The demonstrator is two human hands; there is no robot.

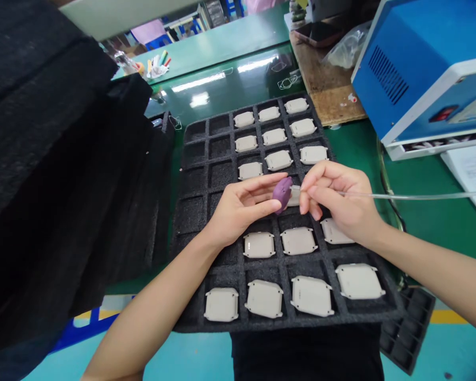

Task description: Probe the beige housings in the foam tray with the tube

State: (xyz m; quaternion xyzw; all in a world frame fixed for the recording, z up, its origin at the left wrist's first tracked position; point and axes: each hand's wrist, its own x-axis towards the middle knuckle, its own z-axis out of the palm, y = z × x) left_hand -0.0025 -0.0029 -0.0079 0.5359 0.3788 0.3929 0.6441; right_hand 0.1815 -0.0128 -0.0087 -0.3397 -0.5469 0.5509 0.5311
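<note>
The left hand (241,207) curves its fingers and thumb around a lump of purple putty (282,194) at its fingertips. The right hand (335,198) pinches a thin clear tube (412,196). Between the hands, a white plastic case (294,196) sits just beside the putty, in a black foam tray (186,227).

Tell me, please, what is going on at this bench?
A person works over a black foam tray with a grid of compartments, many holding white rectangular housings. The left hand grips a purple lump, its material unclear, close to one housing. The right hand pinches a thin clear tube that runs off to the right. A blue machine stands on the green bench beyond the tray.
</note>
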